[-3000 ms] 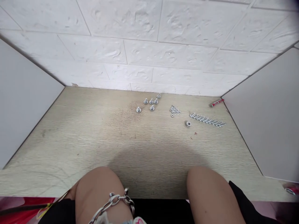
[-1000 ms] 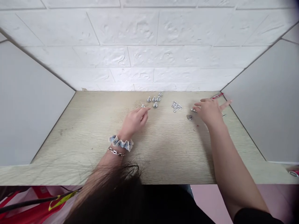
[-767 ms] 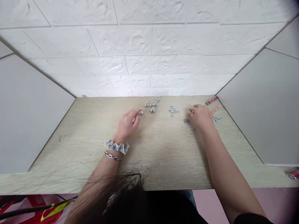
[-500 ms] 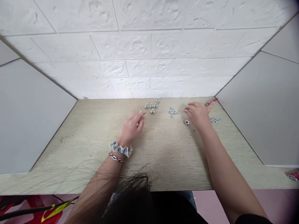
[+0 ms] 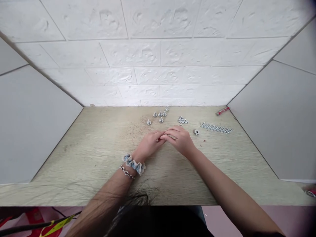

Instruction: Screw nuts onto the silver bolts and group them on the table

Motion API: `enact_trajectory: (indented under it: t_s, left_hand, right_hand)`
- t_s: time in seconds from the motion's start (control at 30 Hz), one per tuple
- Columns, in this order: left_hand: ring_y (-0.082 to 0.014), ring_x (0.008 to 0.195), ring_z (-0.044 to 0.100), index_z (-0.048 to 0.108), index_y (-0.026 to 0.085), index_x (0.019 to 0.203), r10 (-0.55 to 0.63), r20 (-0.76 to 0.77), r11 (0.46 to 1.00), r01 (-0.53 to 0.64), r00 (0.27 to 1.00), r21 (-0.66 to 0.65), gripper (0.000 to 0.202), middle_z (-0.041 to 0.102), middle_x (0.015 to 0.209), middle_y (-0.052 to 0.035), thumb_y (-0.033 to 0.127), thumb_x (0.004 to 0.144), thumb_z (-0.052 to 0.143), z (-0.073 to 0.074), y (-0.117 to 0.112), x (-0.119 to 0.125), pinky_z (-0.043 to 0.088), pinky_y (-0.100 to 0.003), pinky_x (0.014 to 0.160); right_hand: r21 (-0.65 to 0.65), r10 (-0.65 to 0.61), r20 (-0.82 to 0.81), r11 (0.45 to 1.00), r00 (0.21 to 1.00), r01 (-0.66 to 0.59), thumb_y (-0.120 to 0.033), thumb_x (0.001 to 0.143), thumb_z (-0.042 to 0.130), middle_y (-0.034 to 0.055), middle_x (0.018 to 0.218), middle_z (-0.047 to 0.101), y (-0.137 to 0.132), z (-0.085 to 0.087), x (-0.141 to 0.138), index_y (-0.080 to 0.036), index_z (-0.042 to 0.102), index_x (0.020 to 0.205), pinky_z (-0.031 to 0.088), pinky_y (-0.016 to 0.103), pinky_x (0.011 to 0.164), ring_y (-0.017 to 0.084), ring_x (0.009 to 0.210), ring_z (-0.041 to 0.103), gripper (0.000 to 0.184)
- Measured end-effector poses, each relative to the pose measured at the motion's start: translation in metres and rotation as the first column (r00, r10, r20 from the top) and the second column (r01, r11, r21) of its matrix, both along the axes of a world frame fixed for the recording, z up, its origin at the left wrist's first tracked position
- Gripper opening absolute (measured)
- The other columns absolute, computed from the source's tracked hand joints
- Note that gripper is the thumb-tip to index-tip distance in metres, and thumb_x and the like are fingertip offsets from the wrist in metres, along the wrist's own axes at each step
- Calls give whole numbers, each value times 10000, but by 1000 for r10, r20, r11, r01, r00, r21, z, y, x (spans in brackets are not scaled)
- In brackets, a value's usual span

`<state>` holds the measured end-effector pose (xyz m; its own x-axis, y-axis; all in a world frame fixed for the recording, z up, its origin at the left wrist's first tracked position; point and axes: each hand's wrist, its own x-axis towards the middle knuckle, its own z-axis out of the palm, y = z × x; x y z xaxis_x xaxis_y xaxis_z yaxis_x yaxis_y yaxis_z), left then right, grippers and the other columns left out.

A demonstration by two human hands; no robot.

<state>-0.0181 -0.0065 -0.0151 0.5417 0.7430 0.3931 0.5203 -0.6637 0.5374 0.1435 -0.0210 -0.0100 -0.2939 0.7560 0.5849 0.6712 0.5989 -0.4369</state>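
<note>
My left hand (image 5: 150,144), with a scrunchie and a chain bracelet at its wrist, is closed above the middle of the table. Against its fingertips, my right hand (image 5: 180,141) is closed too. Whatever lies between the fingers is hidden. Just beyond my left hand stands a short bolt assembly (image 5: 148,122), shank up on a wide round base. Several similar bolt assemblies (image 5: 160,114) are grouped behind it. Beyond my right hand lies a cluster of small metal nuts (image 5: 183,120). To its right are a round metal washer-like piece (image 5: 196,132) and a slanted row of screws (image 5: 216,127).
A red marker-like object (image 5: 222,111) lies at the back right corner, and another red object (image 5: 310,192) at the right edge. Grey side panels (image 5: 269,121) and a white brick-pattern wall (image 5: 145,74) enclose the wooden table (image 5: 81,148). Small reddish crumbs dot the surface.
My right hand has come left from the screw row to meet my left hand. My left hand has moved right and nearer me, leaving a bolt assembly standing where its fingertips were.
</note>
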Motion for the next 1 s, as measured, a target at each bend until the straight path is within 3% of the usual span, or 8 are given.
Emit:
enact_trajectory:
  t_s: [0.1,0.2,0.33,0.53,0.8,1.0]
  left_hand:
    - [-99,621,530,628,161,892,-13,-21,999,12,1000,-38,179,610,720,-8,255,841,484,2,-1,1,422,-209,623]
    - [-106,603,523,613,179,988,12,-60,996,-17,998,-91,245,617,722,-3,324,855,467,2,0,2,406,-219,607]
    - [-121,588,512,611,175,884,64,-143,982,-88,988,-167,292,606,696,-5,403,864,430,2,3,2,370,-234,575]
    - [-148,593,499,513,174,729,31,-254,966,-94,967,-242,362,552,647,-8,433,894,321,4,4,2,319,-259,543]
    - [-167,617,501,519,176,743,35,-271,959,-109,962,-262,365,543,640,-19,433,892,307,4,5,3,326,-273,557]
    - [-158,597,497,516,178,722,30,-270,956,-107,962,-274,352,544,630,-12,425,887,327,1,9,2,319,-264,545]
  right_hand:
    - [-37,15,19,999,1000,-15,-338,851,514,24,810,637,0,2,2,-208,662,753,420,266,780,140,774,566,220]
    - [-151,23,129,989,991,-4,-349,840,529,37,885,637,1,12,16,-203,661,863,425,282,800,163,859,566,198]
    - [-302,-137,342,921,930,247,-330,824,544,77,1016,608,5,25,54,-165,626,1024,425,317,814,206,923,557,272]
    - [-423,-191,530,784,826,454,-275,773,578,92,1050,593,11,20,97,-150,622,1056,393,302,822,227,955,542,313]
    - [-464,-190,586,719,788,518,-198,740,559,75,860,615,13,17,94,-157,645,800,378,257,664,191,821,547,113]
    - [-484,-193,600,684,776,545,-155,725,528,67,805,625,11,23,94,-157,644,722,370,259,641,183,766,547,116]
